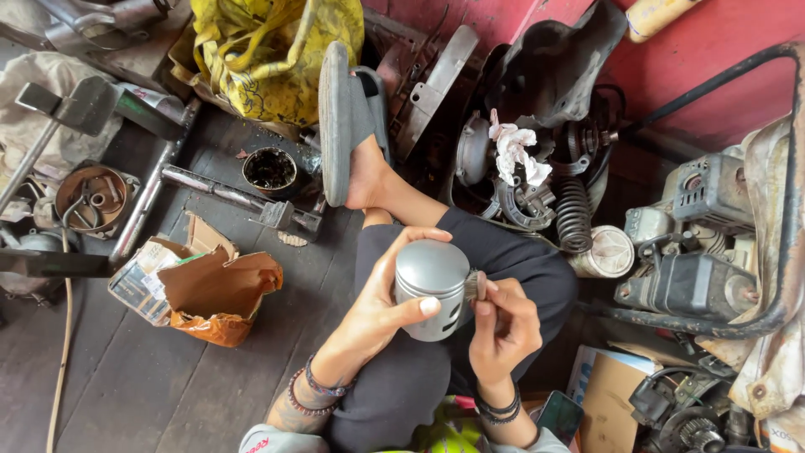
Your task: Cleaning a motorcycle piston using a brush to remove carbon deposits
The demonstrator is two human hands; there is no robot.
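Gripping a grey metal piston (432,288) over my lap, my left hand (377,306) wraps its side while my right hand (503,323) pinches a small brush (472,286) against it; a torn cardboard box (197,285) lies left on the floor.

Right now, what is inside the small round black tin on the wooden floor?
The small round black tin is open and holds a dark, grainy-looking residue. What the residue is cannot be told, and it covers the tin's bottom, near a foot in a grey sandal.

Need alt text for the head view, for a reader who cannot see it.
A seated person's left hand grips a grey metal piston while the right hand works a small brush against its side. Engine parts and an open cardboard box lie on the dark floor.
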